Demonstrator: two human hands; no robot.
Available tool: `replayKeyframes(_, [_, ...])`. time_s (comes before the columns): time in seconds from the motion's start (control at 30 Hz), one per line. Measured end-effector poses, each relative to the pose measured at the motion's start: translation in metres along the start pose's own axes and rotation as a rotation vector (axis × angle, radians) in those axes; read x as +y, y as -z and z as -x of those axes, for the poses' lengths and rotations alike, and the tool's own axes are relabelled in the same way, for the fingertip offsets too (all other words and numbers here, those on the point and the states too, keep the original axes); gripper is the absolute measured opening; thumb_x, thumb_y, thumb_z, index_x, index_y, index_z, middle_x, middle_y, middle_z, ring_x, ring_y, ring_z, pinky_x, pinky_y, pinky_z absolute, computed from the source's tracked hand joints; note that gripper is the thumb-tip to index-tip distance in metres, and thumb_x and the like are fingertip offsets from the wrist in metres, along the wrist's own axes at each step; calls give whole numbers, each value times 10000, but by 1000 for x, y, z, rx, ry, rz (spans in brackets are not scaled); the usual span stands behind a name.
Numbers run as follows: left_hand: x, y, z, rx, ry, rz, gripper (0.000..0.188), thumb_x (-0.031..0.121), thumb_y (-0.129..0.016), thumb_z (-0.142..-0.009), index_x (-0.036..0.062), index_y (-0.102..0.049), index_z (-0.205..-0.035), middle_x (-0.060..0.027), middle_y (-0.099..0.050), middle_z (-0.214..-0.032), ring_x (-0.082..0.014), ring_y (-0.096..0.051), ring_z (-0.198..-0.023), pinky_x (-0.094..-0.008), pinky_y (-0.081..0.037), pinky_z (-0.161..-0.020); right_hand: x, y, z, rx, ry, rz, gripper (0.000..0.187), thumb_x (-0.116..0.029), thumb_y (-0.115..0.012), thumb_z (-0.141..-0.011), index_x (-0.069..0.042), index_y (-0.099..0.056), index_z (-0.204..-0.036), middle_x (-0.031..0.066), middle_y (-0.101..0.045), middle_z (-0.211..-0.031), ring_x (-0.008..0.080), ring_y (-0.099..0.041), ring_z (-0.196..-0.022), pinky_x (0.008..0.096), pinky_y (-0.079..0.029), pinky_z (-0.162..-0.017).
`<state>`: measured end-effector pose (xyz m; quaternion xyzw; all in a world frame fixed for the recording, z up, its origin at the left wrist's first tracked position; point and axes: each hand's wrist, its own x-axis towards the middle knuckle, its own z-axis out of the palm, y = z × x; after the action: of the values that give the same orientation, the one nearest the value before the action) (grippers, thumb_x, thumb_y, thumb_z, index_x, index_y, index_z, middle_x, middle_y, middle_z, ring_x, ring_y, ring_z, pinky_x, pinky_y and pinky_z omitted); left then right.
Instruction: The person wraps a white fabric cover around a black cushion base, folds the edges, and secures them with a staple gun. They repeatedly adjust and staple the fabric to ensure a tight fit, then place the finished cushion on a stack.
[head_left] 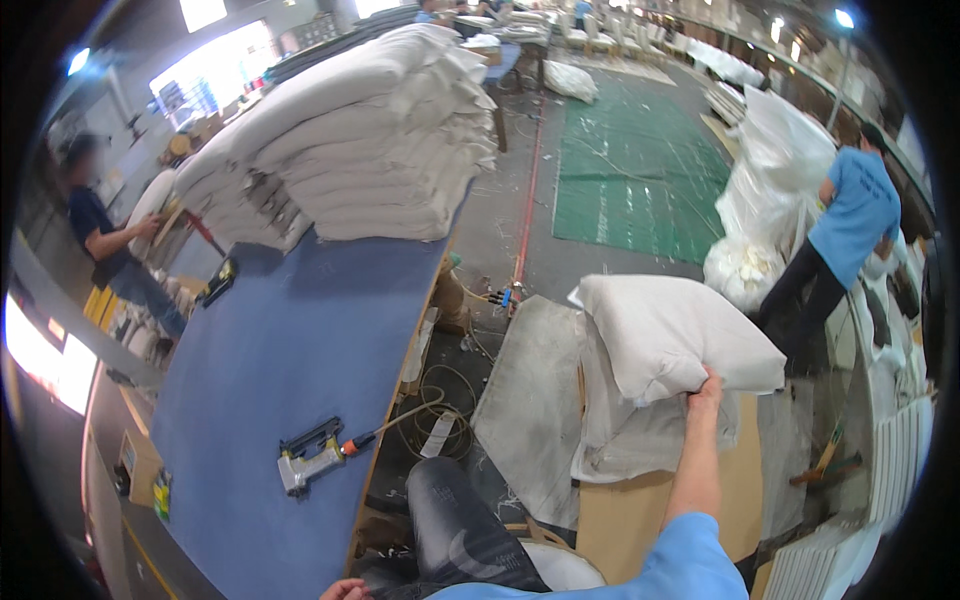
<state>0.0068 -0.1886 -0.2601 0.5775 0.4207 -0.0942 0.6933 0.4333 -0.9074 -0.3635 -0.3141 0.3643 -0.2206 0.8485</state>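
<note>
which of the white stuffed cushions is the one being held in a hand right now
The lone white stuffed cushion on the right, gripped at its lower edge by the right hand. The other white cushions lie untouched in a tall stack on the blue table.

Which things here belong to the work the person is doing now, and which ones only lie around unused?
In hand:
- right hand, gripping the white cushion's edge
- white cushion, lifted over a grey cloth

Lying about:
- staple gun with its hose on the blue table
- stack of white cushions at the table's far end
- green sheet on the floor
- left hand, low by the knee, holding nothing visible
</note>
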Motion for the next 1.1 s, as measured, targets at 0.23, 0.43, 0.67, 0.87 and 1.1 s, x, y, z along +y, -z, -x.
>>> replayKeyframes(0.23, [8, -102, -56, -44, -519, -454, 329, 210, -741, -998, 57, -732, -1289, -143, -764, -1142, -239, -741, -1042, -353, -581, -943, -48, -80, 83, -346, 31, 237, 336, -244, -644, -994, 8, -721, -1204, 158, -766, -1194, 316, -740, -1082, 478, -606, -965])
replayKeyframes(0.43, [116, -220, -24, -352, -1361, -726, 797, 229, -857, -845, 166, -531, -1569, -222, -520, -1534, -425, -491, -1443, -573, -420, -1177, -94, -58, 242, -710, 84, 498, 444, -233, -559, -1035, 26, -633, -1388, 179, -709, -1335, 321, -695, -1234, 502, -570, -1071])
replayKeyframes(0.67, [168, -188, 27, 84, -1959, -552, 612, 220, -630, -1043, 341, -458, -1618, -130, -316, -1747, -395, -201, -1655, -616, -6, -1336, -50, -129, 404, -1179, 249, 593, 471, -217, -575, -1022, 16, -575, -1431, 163, -640, -1407, 270, -627, -1299, 419, -491, -1128])
replayKeyframes(0.87, [155, -85, 72, 514, -1960, -555, 483, 245, -669, -1016, 340, -591, -1484, -104, -502, -1622, -373, -429, -1555, -633, -171, -1313, 16, -175, 509, -1289, -125, 590, 433, -236, -588, -1010, -9, -621, -1377, 149, -668, -1352, 244, -633, -1264, 391, -486, -1111])
replayKeyframes(1.1, [79, 9, 113, 778, -1665, -588, 601, 176, -781, -850, 157, -640, -1434, -147, -664, -1411, -367, -642, -1284, -582, -445, -1119, 108, -257, 655, -1476, -350, 974, 332, -225, -674, -970, 40, -726, -1164, 137, -747, -1164, 206, -732, -1000, 363, -593, -904])
